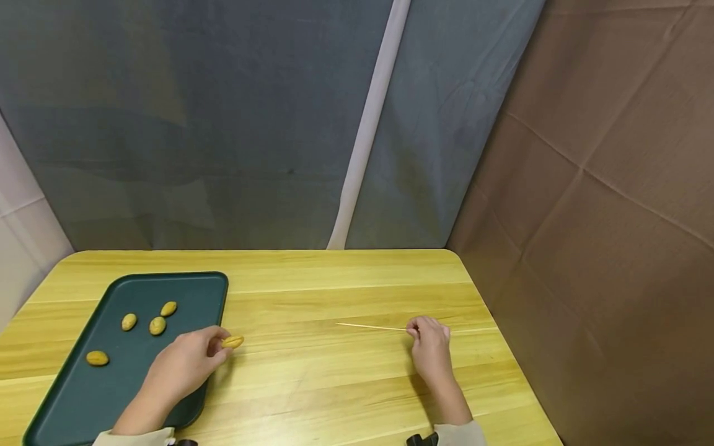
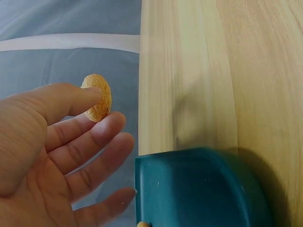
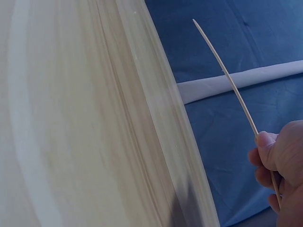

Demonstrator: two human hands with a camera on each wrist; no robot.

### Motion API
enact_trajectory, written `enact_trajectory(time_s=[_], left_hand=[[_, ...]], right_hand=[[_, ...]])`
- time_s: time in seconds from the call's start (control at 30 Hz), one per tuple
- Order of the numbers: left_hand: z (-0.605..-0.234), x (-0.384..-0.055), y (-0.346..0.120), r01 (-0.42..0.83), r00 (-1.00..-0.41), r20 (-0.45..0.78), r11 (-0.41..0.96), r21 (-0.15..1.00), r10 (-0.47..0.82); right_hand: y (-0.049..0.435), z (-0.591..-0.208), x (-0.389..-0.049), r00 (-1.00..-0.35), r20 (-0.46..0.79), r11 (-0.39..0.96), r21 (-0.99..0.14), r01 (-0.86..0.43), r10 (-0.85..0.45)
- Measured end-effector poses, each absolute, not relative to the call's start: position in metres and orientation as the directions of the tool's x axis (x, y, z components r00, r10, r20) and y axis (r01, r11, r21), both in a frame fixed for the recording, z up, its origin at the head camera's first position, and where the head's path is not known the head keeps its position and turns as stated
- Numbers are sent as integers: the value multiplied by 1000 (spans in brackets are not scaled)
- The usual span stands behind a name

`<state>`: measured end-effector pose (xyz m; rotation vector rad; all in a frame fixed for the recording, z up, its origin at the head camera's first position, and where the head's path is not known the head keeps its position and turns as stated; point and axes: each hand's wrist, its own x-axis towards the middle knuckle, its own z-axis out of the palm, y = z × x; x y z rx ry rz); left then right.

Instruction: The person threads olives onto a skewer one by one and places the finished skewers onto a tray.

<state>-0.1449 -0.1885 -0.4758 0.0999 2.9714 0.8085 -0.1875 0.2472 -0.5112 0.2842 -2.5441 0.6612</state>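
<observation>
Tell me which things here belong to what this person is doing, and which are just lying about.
Probably part of the job:
wrinkled yellow piece, pinched in the left fingers
thin pointed stick, held in the right fingers
four similar pieces on the dark green tray

Just surroundings:
wooden table
grey cloth with a pale strip
brown cloth

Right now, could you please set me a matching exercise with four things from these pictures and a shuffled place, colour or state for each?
1. stick
2. tray
3. left hand
4. table

A. pinching a nut
B. yellow wood grain
C. gripped by the right hand
D. dark green

Pairs: 1-C; 2-D; 3-A; 4-B
</observation>
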Motion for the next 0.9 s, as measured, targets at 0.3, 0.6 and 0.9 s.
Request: enact_trajectory(time_s=[0.3, 0.6, 0.9], left_hand=[[-474, -146, -183, 75, -993, -37, 852, 519, 110], [-474, -149, -179, 88, -992, -30, 845, 528, 122], [-476, -149, -176, 101, -990, -30, 842, 530, 137]], right_hand=[[239, -510, -189, -875, 478, 847, -430, -313, -81], [232, -507, -190, -885, 457, 833, -453, -318, -89], [224, -507, -190, -883, 456, 828, -449, -336, -111]])
